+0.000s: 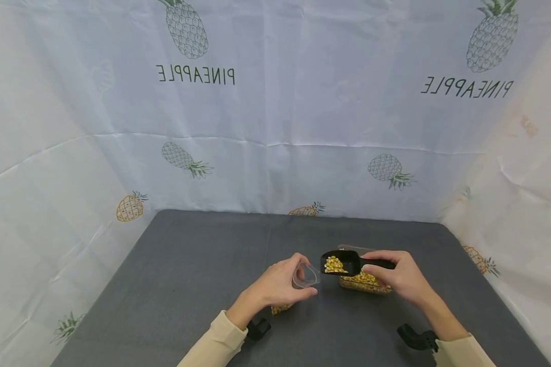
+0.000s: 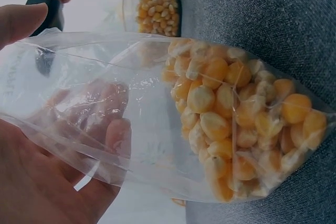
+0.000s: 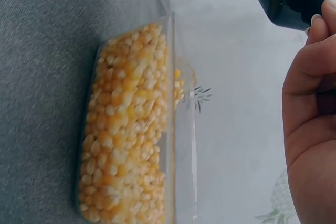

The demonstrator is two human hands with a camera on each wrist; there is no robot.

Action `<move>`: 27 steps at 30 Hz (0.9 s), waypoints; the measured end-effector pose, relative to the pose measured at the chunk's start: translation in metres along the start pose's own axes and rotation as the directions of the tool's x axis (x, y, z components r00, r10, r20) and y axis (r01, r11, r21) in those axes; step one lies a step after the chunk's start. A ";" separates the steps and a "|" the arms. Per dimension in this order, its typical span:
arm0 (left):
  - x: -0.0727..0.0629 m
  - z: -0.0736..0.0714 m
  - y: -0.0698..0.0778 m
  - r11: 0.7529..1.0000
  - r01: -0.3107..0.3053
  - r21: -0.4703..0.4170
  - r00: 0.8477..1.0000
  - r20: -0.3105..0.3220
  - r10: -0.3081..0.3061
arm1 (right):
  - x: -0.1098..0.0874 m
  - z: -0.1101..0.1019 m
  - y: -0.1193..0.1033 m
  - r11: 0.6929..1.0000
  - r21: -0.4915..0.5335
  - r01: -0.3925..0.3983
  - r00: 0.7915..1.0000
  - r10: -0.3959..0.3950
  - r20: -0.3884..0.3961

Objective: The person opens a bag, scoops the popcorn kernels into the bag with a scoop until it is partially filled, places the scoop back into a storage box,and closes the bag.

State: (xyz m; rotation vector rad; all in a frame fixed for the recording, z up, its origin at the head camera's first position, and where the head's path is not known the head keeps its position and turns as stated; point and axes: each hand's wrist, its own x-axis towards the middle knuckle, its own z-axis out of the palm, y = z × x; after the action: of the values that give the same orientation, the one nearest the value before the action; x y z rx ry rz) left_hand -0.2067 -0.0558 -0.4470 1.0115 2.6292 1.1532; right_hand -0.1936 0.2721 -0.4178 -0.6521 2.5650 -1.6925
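My left hand (image 1: 277,280) holds a clear plastic bag (image 2: 149,51) near its top, fingers and thumb spread around the gaping mouth. Yellow corn kernels (image 2: 236,114) fill the bag's lower part, which stands on the table. My right hand (image 1: 406,278) grips a black scoop (image 1: 352,264) by its handle, fingers curled round it. Some kernels (image 1: 334,264) lie in the scoop, held level just right of the bag's mouth. Below and behind the scoop is a clear rectangular container (image 1: 365,290) of corn; in the right wrist view its kernels (image 3: 126,129) pile close to the rim.
The grey cloth-covered table (image 1: 202,255) extends around both hands. A white curtain (image 1: 266,112) printed with pineapples hangs along the back and sides. Black wrist mounts (image 1: 415,337) sit on both forearms.
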 end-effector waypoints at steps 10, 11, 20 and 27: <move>0.000 0.000 0.000 1.000 -0.010 0.005 1.000 0.006 0.010 | 0.005 0.011 -0.010 0.997 0.054 0.048 0.998 -0.050 0.049; 0.000 0.000 0.000 1.000 -0.008 0.006 1.000 0.007 0.008 | 0.006 0.012 -0.011 0.997 0.055 0.053 0.997 -0.056 0.055; 0.000 0.000 0.000 1.000 0.015 0.015 1.000 0.019 -0.015 | 0.011 0.020 -0.019 0.995 0.049 0.086 0.990 -0.090 0.105; 0.001 0.000 -0.001 0.999 0.015 0.029 1.000 0.012 -0.015 | 0.017 0.023 -0.024 0.999 0.033 0.017 0.990 -0.022 0.139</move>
State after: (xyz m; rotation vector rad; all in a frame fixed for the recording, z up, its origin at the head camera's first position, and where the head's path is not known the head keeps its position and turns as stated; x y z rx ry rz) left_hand -0.2078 -0.0561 -0.4480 0.9992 2.6466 1.1057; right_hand -0.1953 0.2378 -0.4027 -0.7672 2.4404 -1.6265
